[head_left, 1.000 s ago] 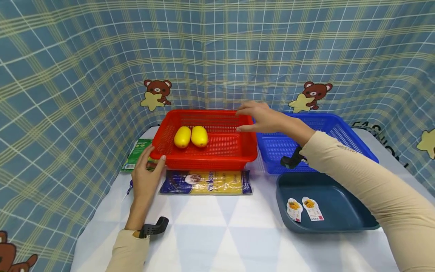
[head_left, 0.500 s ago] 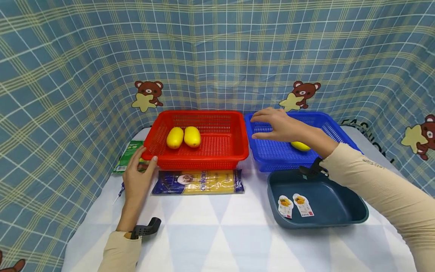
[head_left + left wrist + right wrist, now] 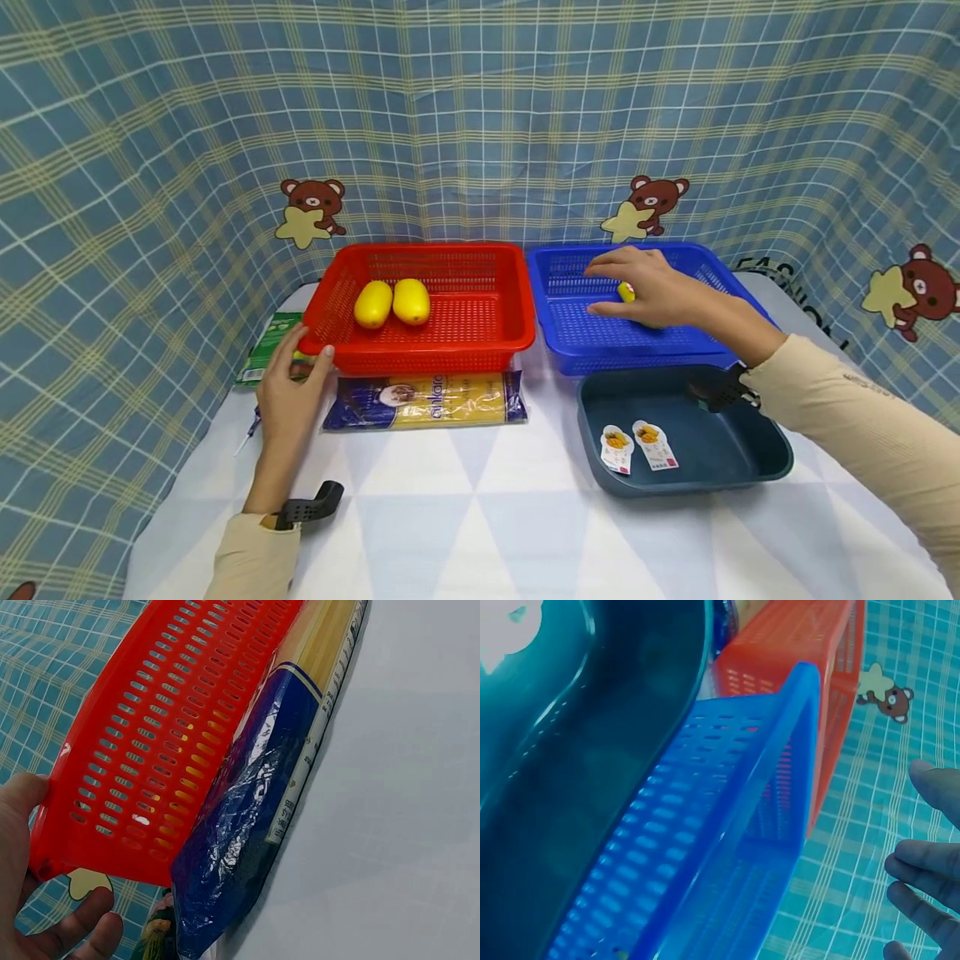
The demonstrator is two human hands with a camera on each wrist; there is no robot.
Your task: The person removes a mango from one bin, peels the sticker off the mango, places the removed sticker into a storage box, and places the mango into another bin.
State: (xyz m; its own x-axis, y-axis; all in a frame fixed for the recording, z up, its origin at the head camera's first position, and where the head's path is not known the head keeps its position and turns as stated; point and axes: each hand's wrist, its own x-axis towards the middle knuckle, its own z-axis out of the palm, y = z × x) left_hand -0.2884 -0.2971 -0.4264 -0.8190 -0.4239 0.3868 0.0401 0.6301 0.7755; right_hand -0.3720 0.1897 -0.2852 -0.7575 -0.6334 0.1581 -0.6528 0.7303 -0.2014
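My left hand (image 3: pixel 291 392) is at the near left corner of the red basket (image 3: pixel 420 364), the corner between thumb and forefinger. In the left wrist view, the thumb touches the rim and the other fingers are loosely bent. Two glossy yellow oval fruits (image 3: pixel 392 303) lie side by side inside that basket, toward its left. Over the blue basket (image 3: pixel 570 333) hovers my right hand (image 3: pixel 648 287), thumb and fingers spread with nothing between them. Beneath it a yellow item (image 3: pixel 626 292), mostly hidden by the hand, lies in the blue basket.
A pack of pasta (image 3: pixel 435 402) lies against the red basket's front. A dark teal tub (image 3: pixel 712 454) with two fruit-picture labels (image 3: pixel 637 447) stands at front right, below the right forearm. A green packet (image 3: pixel 270 350) sits left of the red basket. Checked cloth (image 3: pixel 465 125) hangs behind.
My right hand has moved right, from above the red basket's right end to over the blue basket, fingers still spread. The left hand stays at the red basket's corner. The head view has shifted.
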